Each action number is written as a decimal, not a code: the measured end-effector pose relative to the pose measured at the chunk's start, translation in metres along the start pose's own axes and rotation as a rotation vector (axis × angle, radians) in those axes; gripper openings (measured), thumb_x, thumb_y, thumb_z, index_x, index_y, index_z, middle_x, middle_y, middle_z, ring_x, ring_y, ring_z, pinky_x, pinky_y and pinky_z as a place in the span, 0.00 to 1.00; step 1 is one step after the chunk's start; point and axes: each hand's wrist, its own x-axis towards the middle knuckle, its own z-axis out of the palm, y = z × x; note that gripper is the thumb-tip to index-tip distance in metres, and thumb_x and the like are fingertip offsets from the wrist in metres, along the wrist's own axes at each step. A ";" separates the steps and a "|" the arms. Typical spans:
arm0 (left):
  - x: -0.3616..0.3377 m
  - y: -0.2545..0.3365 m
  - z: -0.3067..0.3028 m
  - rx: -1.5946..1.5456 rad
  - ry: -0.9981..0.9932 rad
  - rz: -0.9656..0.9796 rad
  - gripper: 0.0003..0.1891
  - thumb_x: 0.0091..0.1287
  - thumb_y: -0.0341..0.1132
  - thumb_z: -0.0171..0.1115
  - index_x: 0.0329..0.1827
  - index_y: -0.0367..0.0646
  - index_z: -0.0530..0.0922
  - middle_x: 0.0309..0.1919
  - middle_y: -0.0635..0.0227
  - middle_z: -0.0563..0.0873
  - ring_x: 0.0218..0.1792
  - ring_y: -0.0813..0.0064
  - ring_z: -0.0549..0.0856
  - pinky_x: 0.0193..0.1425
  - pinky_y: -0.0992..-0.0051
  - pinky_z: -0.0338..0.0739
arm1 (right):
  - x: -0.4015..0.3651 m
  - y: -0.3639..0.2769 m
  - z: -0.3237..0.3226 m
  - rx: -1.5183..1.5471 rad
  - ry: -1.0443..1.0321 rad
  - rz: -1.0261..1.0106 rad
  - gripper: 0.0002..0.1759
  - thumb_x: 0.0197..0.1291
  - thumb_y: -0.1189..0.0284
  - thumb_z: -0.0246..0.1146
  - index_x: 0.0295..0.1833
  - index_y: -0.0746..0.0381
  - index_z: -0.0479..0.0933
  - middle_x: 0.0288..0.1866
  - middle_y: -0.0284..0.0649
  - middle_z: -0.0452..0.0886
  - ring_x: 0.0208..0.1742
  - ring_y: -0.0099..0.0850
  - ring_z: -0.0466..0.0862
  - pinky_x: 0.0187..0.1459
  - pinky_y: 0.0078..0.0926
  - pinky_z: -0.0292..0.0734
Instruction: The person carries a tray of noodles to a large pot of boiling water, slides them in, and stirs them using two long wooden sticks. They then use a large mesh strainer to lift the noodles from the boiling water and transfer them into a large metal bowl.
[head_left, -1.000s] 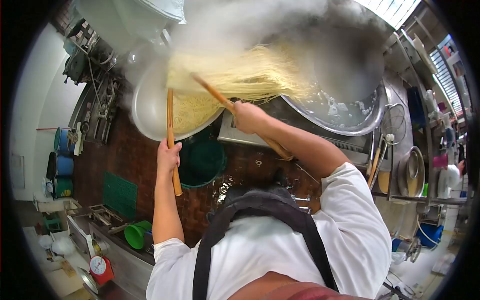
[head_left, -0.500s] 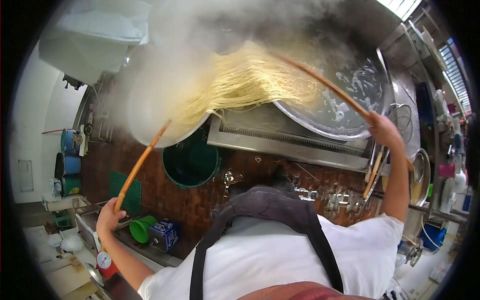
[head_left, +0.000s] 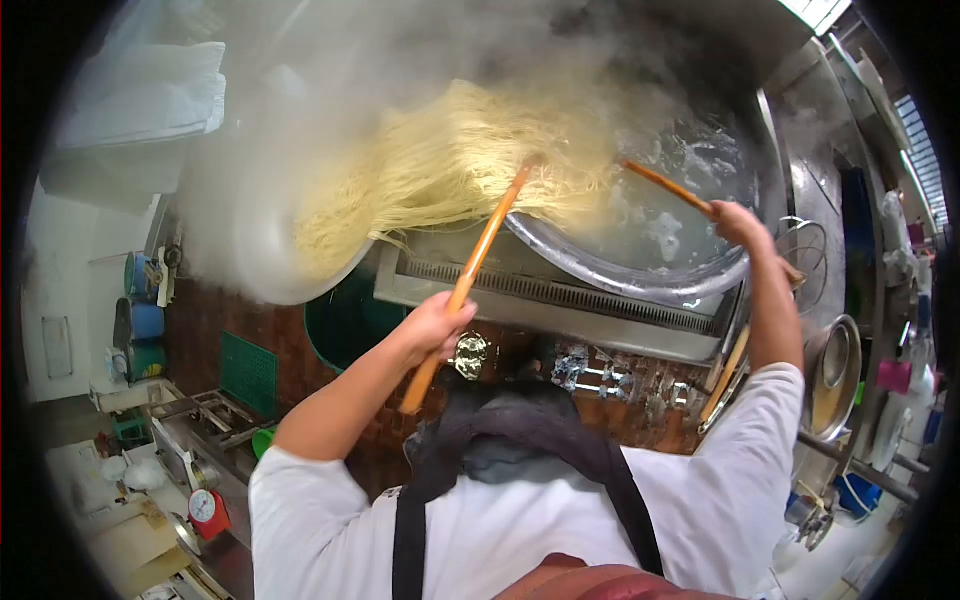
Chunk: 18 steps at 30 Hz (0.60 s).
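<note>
A long mass of yellow noodles [head_left: 440,160] stretches from a white tub [head_left: 265,280] on the left to a wide metal wok [head_left: 610,262] of cloudy liquid on the right. My left hand [head_left: 438,325] is closed round a wooden stick [head_left: 485,245], whose far tip lies at the noodles near the wok's rim. Above the wok, my right hand [head_left: 738,225] grips a second wooden stick [head_left: 668,185]. That stick's tip points left toward the noodles; steam blurs whether it touches them.
Steam covers the upper left. Below the tub stands a dark green bin [head_left: 345,325] on the wet brick floor. A metal counter edge [head_left: 540,315] runs before the wok. At right are a wire strainer [head_left: 800,250] and a metal bowl [head_left: 835,385]; a red scale [head_left: 208,512] stands lower left.
My left hand has swung right and up, carrying its stick from beside the tub to the noodles at the wok. My right hand has moved slightly left and up. The view has shifted.
</note>
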 end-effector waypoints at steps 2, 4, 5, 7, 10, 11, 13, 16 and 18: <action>0.081 0.006 0.012 -0.048 0.076 0.119 0.11 0.76 0.43 0.60 0.40 0.51 0.69 0.21 0.76 0.71 0.13 0.84 0.66 0.15 0.78 0.65 | 0.037 -0.033 0.045 -0.007 0.011 -0.064 0.12 0.59 0.75 0.58 0.48 0.64 0.77 0.42 0.56 0.85 0.49 0.55 0.85 0.49 0.49 0.78; 0.128 0.013 0.029 -0.178 0.117 0.135 0.11 0.75 0.41 0.62 0.42 0.50 0.68 0.22 0.75 0.71 0.13 0.84 0.67 0.14 0.78 0.66 | 0.057 -0.073 0.077 0.110 0.039 -0.071 0.12 0.60 0.74 0.57 0.48 0.64 0.77 0.43 0.57 0.85 0.49 0.57 0.84 0.49 0.50 0.78; 0.149 0.015 0.032 -0.146 0.175 0.200 0.11 0.75 0.40 0.63 0.43 0.48 0.68 0.22 0.75 0.72 0.14 0.84 0.68 0.14 0.77 0.67 | 0.053 -0.095 0.085 0.220 0.077 -0.052 0.12 0.60 0.74 0.57 0.49 0.64 0.77 0.43 0.57 0.85 0.50 0.58 0.84 0.49 0.50 0.78; 0.181 0.010 0.033 -0.084 0.293 0.330 0.12 0.74 0.38 0.64 0.46 0.46 0.68 0.22 0.74 0.72 0.14 0.83 0.69 0.14 0.77 0.68 | 0.045 -0.129 0.103 0.249 0.062 -0.020 0.12 0.60 0.73 0.60 0.48 0.65 0.77 0.44 0.58 0.84 0.49 0.59 0.84 0.49 0.51 0.78; 0.176 -0.009 0.021 -0.105 0.333 0.425 0.16 0.72 0.36 0.66 0.50 0.41 0.67 0.22 0.72 0.73 0.11 0.81 0.70 0.10 0.75 0.66 | 0.032 -0.173 0.130 0.459 0.063 -0.072 0.14 0.59 0.70 0.66 0.47 0.65 0.75 0.41 0.55 0.83 0.45 0.51 0.83 0.47 0.46 0.76; 0.169 -0.015 0.016 -0.110 0.334 0.443 0.16 0.71 0.36 0.66 0.51 0.41 0.67 0.22 0.72 0.73 0.10 0.81 0.70 0.10 0.75 0.66 | 0.026 -0.188 0.133 0.522 0.071 -0.093 0.15 0.58 0.69 0.67 0.46 0.65 0.74 0.40 0.54 0.82 0.43 0.47 0.82 0.47 0.44 0.76; 0.143 -0.026 0.001 -0.090 0.352 0.526 0.16 0.71 0.36 0.66 0.51 0.41 0.68 0.22 0.72 0.73 0.09 0.81 0.69 0.10 0.76 0.64 | -0.007 -0.229 0.113 0.661 0.100 -0.117 0.16 0.59 0.68 0.68 0.47 0.66 0.74 0.39 0.52 0.81 0.43 0.43 0.81 0.47 0.42 0.75; 0.084 -0.038 -0.038 -0.125 0.383 0.592 0.16 0.71 0.35 0.66 0.54 0.42 0.69 0.21 0.74 0.73 0.10 0.82 0.69 0.10 0.77 0.64 | -0.053 -0.307 0.067 0.629 0.126 -0.203 0.17 0.61 0.66 0.68 0.49 0.66 0.74 0.38 0.53 0.81 0.42 0.45 0.82 0.46 0.44 0.76; 0.030 -0.041 -0.067 -0.195 0.432 0.602 0.16 0.71 0.35 0.66 0.54 0.42 0.70 0.20 0.74 0.73 0.10 0.83 0.69 0.09 0.78 0.63 | -0.081 -0.365 0.045 0.538 0.154 -0.277 0.17 0.62 0.67 0.67 0.49 0.68 0.74 0.39 0.54 0.82 0.43 0.46 0.83 0.46 0.44 0.77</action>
